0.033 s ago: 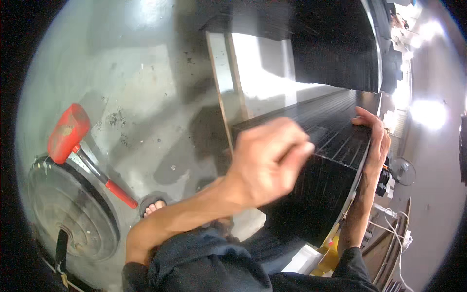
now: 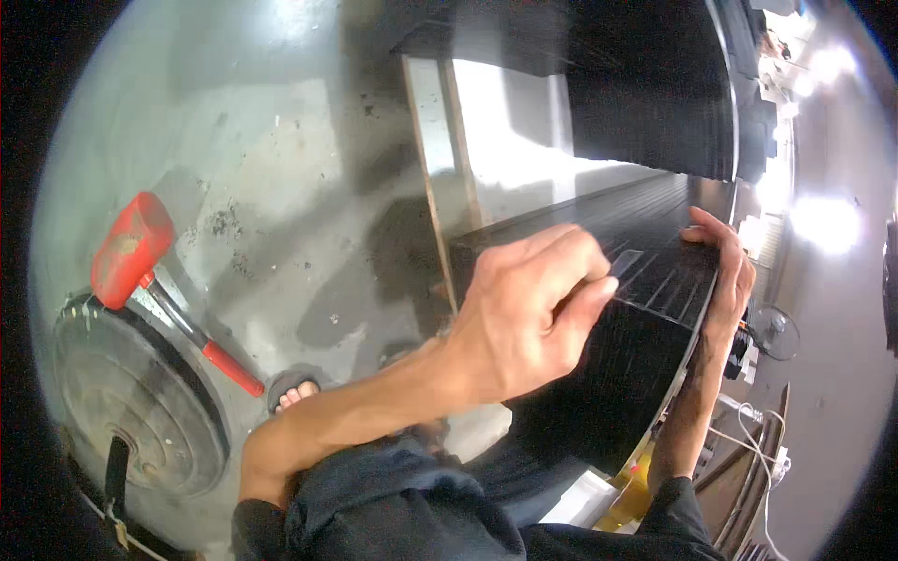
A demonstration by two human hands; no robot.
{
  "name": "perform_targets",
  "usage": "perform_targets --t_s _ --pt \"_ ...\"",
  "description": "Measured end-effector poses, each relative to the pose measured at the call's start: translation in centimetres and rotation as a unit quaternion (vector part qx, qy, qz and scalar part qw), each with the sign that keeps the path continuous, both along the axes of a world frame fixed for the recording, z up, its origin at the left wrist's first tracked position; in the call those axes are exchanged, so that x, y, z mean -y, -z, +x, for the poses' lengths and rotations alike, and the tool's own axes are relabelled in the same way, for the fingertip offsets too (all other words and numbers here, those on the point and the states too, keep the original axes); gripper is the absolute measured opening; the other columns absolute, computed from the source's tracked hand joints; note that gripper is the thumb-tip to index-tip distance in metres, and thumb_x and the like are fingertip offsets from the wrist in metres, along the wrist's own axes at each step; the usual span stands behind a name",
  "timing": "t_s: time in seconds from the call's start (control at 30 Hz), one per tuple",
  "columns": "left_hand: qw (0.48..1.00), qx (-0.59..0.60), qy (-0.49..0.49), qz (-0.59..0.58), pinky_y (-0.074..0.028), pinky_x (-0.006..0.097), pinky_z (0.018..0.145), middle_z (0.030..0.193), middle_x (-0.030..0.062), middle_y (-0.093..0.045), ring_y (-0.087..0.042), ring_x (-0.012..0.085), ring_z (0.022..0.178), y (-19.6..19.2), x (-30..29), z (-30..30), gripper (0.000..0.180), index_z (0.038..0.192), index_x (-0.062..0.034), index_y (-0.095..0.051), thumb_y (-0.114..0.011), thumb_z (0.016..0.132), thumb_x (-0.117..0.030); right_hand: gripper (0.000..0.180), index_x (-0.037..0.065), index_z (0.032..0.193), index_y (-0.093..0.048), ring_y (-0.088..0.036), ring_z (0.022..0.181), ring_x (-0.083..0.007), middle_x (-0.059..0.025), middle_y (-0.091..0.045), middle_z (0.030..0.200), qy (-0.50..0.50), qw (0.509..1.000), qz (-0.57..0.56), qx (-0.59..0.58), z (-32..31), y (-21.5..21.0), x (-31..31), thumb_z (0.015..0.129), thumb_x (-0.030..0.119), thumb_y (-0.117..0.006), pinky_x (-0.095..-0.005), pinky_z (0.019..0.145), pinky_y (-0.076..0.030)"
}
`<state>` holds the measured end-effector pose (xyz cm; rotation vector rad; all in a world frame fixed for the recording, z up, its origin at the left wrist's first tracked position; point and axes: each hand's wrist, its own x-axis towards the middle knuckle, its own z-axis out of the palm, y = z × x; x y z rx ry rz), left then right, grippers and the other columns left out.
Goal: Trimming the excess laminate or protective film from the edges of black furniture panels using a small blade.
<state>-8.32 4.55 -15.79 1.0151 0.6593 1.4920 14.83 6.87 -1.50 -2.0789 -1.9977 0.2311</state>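
Blk stack [image 2: 627,383] = main item: ribbed upper face runs away from person, plain dark end faces them, pale lines across top nr the close corner.

L grip [image 2: 533,318] is above the stack's L side, thumb & index pinched tog. w/ a short thin greyish strip [image 2: 627,266] btwn them, other fingers curled in. Strip is over the stack's ribbed top nr its close end; can't tell if it touches. R grip [image 2: 730,266] is at the stack's R edge, fingers apart, a bit bent, tips laid on the top, rest of hand outside the edge.

Past the stack's far end: another dark block [image 2: 645,112], w/ a brightly lit white panel [image 2: 510,131] L of it. Wood strips [image 2: 432,196] run along the panel, L of stack.

Well L of stack: red mallet [image 2: 136,248], dark shaft, red handle end pointing twd person; its head overlaps the rim of a big grey round disc [image 2: 140,411] in view, contact unclear. Foot [image 2: 297,395] in dark slipper on scuffed grey floor [image 2: 271,178], also L of stack.

R of stack: round fan [image 2: 775,332], white cord [image 2: 769,491], bright lamp [image 2: 826,222]. Nr stack's close end, low down: yellow item [image 2: 629,505], kind unclear.
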Motion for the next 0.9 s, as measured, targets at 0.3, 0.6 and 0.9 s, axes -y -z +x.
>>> perform_targets --t_s 0.3,0.6,0.9 --pt "0.945 -0.178 -0.027 -0.274 -0.047 0.028 0.062 0.071 0.0049 -0.066 -0.057 0.0095 0.067 13.7 4.7 -1.8 0.013 0.082 0.0002 -0.068 -0.074 0.088 -0.01 0.06 0.0 0.117 -0.071 -0.064 0.095 -0.02 -0.0115 -0.07 0.095 0.019 0.999 -0.001 0.03 0.1 -0.3 0.2 0.106 0.042 -0.031 -0.0327 0.094 -0.044" --pt "0.919 -0.315 -0.025 -0.235 -0.047 0.035 0.064 0.071 0.0117 -0.061 -0.058 0.0196 0.067 17.1 6.2 -6.7 0.015 0.083 0.0019 -0.065 -0.072 0.088 -0.011 0.052 -0.002 0.115 -0.071 -0.063 0.092 -0.0212 -0.012 -0.07 0.094 0.004 1.0 -0.005 0.025 -0.2 -0.5 -0.2 0.106 0.033 -0.033 -0.0324 0.092 -0.043" --pt "0.972 -0.187 0.022 0.143 -0.041 0.049 0.11 0.132 0.0221 -0.063 -0.056 0.0407 0.129 1.6 -0.4 -4.6 0.053 0.133 0.0044 -0.059 -0.068 0.092 -0.027 0.032 0.005 0.103 -0.071 -0.062 0.101 -0.0328 -0.0125 -0.071 0.105 -0.08 0.993 0.043 0.08 1.7 -0.4 -0.4 0.103 0.025 -0.046 -0.0447 0.103 -0.039"
